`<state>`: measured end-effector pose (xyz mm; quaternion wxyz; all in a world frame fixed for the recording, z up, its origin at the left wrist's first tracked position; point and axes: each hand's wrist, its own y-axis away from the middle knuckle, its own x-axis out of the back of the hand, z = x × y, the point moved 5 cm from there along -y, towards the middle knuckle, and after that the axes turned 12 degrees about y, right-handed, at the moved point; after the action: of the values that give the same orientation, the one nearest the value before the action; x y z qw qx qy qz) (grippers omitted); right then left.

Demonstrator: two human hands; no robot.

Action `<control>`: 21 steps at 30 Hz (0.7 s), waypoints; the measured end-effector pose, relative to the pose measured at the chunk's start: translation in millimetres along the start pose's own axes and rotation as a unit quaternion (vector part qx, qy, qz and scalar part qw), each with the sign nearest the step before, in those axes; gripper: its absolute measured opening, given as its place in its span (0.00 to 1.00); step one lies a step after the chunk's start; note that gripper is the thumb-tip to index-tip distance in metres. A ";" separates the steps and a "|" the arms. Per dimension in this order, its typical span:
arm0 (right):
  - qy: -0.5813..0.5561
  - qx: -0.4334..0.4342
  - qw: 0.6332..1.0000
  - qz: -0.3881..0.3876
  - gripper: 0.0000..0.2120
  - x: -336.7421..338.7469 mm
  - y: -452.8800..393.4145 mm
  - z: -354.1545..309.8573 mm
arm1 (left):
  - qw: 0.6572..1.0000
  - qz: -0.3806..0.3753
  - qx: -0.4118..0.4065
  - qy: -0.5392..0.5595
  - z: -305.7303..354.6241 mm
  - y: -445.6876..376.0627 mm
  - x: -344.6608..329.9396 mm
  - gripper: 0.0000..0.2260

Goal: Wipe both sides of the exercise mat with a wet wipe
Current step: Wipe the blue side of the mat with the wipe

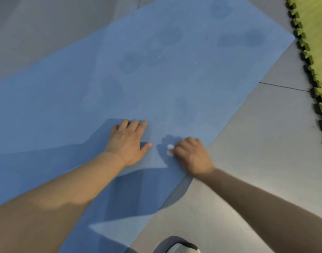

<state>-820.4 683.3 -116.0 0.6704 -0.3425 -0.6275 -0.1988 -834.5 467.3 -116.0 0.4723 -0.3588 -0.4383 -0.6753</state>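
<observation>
A blue exercise mat (156, 79) lies flat on the grey floor and runs from the lower left to the upper right. Several darker damp patches mark its far half. My left hand (128, 142) presses flat on the mat with straight fingers. Just to its right, my right hand (192, 155) grips a small crumpled white wet wipe (170, 149) against the mat, close to the mat's right edge. Only a bit of the wipe shows past the fingers.
Grey floor tiles (257, 143) surround the mat. A green foam puzzle mat (317, 33) with a toothed edge borders the upper right. A light shoe tip (182, 248) shows at the bottom edge. Shadows of my arms fall across the near mat.
</observation>
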 end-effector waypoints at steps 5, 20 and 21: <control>0.077 -0.264 0.961 -0.013 0.04 1.5 -13.0 121.2 | 0.997 -0.060 -0.001 -0.051 6.5 -13.5 -1.9 0.35; -0.025 0.063 0.997 -0.024 0.07 2.3 7.9 -22.3 | 0.998 -0.003 -0.063 0.007 20.7 -52.6 2.9 0.27; -0.005 0.075 0.997 -0.025 0.06 -0.1 2.4 -3.0 | 0.998 -0.007 -0.065 0.006 19.9 -55.9 5.7 0.32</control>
<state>-816.7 682.8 -116.5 0.6858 -0.2761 -0.6525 -0.1661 -888.1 493.5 -117.8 0.4460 -0.3815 -0.3929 -0.7079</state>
